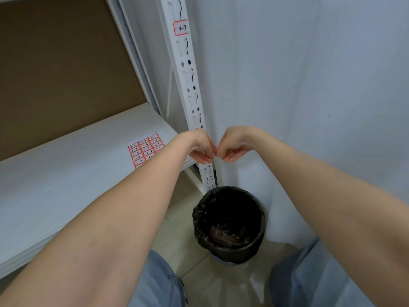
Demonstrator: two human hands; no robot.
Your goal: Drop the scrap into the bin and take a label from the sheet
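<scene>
Left hand (202, 149): fingers curled, tips pinched together at the post (192, 85); what they hold is too small to tell.
Right hand (232, 147): fingers curled likewise, tips just beside the left hand's, in front of the post.
Post: white, slotted, upright, with a red-edged label (181, 28) reading 4-7 high up.
Sticker sheet (145, 149): on the shelf (66, 173), near the left wrist.
Bin (229, 224): black-lined, on the floor below the hands.

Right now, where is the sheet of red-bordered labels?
In the head view, the label sheet lies on the white shelf at its right end, just left of the left hand and the slotted upright post.
</scene>
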